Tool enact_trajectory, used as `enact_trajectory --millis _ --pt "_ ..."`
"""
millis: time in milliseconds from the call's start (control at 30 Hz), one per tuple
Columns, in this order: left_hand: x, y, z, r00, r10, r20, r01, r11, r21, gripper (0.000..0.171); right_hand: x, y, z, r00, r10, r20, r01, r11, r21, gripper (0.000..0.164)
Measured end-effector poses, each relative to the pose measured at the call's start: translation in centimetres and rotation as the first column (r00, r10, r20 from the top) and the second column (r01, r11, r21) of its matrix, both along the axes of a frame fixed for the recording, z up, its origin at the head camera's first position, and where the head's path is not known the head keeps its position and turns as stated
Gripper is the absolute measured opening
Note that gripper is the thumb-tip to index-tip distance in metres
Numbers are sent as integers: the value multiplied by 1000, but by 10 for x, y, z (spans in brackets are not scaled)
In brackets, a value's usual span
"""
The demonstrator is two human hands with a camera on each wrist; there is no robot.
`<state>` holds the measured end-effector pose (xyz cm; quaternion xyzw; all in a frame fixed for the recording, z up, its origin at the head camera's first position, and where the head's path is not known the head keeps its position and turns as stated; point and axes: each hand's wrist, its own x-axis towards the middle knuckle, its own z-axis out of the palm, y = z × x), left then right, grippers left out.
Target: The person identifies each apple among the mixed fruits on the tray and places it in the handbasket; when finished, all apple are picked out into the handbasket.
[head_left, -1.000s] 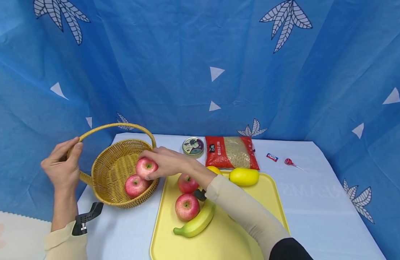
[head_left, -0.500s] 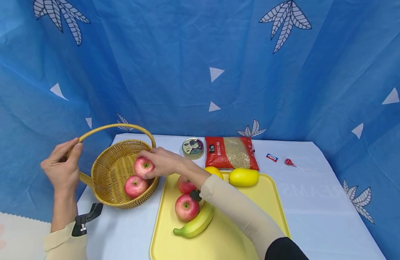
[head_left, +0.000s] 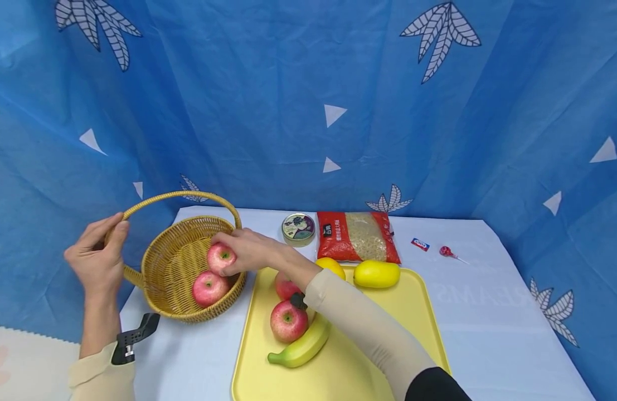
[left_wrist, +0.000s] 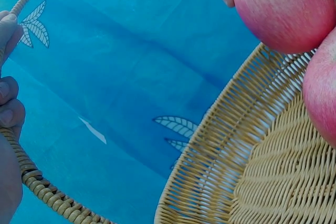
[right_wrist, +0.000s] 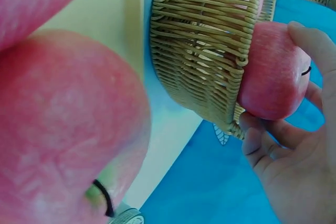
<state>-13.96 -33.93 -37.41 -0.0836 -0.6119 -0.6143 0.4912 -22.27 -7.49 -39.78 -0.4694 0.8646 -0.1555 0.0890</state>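
My left hand grips the arched handle of a round wicker basket, on the left of the table. At the basket's right rim, my right hand holds a red apple between thumb and fingers. A second apple lies inside the basket, just below the held one in the head view. In the right wrist view the held apple is right at the rim, the thumb on one side and fingers on the other. The left wrist view shows both apples over the woven bottom.
Right of the basket lies a yellow tray with an apple, another apple partly hidden, a banana, and yellow mangoes. Behind are a round tin, a red bag of pasta, a small wrapped candy and a lollipop.
My right hand has moved slightly left and down with the apple, which sits closer over the one in the basket. My left hand keeps its grip on the handle.
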Motion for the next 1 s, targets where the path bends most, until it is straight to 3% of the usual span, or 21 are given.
enact_trajectory --millis 367,600,700,1000 --pt "1 0 -2 1000 17 8 -17 1000 0 18 8 -13 -12 998 64 -21 -61 991 122 62" --pt "1 2 0 1000 3 3 -3 1000 16 19 8 -14 -13 995 86 -43 -81 992 101 61" --pt "0 1 0 1000 18 11 -18 1000 5 18 8 -14 -14 996 87 -29 -84 992 98 62" --pt "1 1 0 1000 -17 -7 17 999 29 19 11 -17 -16 994 108 23 -110 990 89 62"
